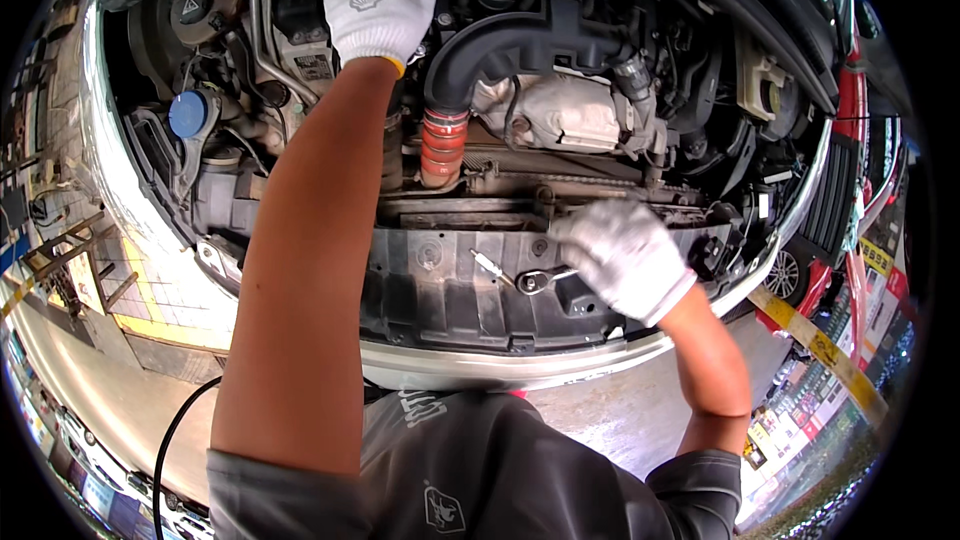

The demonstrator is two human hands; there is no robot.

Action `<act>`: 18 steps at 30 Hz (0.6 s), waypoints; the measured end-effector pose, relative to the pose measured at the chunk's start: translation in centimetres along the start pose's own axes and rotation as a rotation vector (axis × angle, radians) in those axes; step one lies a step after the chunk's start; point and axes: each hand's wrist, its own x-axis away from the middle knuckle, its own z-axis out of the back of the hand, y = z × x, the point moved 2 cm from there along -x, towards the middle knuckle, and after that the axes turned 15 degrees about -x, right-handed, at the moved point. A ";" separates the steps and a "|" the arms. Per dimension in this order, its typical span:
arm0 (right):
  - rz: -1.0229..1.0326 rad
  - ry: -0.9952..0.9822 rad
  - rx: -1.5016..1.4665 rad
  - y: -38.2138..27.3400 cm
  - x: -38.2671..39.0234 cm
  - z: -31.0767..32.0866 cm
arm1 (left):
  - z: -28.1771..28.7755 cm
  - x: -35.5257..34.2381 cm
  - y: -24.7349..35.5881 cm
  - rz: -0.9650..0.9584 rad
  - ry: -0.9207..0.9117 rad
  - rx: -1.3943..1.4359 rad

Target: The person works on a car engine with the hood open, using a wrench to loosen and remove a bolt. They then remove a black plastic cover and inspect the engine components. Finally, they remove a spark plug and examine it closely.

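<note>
My left hand (375, 5), in a white knit glove, reaches far into the engine bay with its fingers stretched out over the dark engine parts. Whatever lies beneath the palm is hidden. Over the black front panel (430, 290) of the bay, my right hand (630, 258), also gloved, is smeared by motion. Close by its fingers lies a ratchet wrench (533, 282), its head sharp and its handle running toward the glove. Left of the ratchet, a small white and metal piece like a spark plug (488, 264) rests on the panel.
A black curved intake pipe (480, 55) joins an orange-red ribbed hose (443, 145). Beside it sits a silvery heat shield (560, 110). A blue cap (187, 114) is at the left. The white bumper edge (500, 365) runs before me; a yellow barrier strip (820, 350) stands right.
</note>
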 end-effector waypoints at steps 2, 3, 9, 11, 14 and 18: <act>-0.090 -0.067 0.099 0.2 3.2 -4.3 | 0.6 -0.2 0.7 -0.011 -0.020 0.011; -0.077 -0.051 0.177 0.4 3.8 -5.8 | 0.5 -0.3 0.6 -0.011 -0.034 0.015; -0.060 -0.215 0.348 1.0 2.7 -9.2 | -0.3 -0.4 -0.3 0.006 0.004 0.032; -0.090 -0.203 0.257 1.0 3.0 -8.3 | -0.2 -0.3 0.0 0.015 -0.073 0.034; -0.082 -0.035 -0.108 0.3 2.7 -5.1 | -0.1 -0.1 -0.6 0.029 -0.065 0.025; -0.203 0.178 -1.054 -0.2 -4.5 -0.2 | 0.6 -0.4 -1.4 0.030 -0.045 0.070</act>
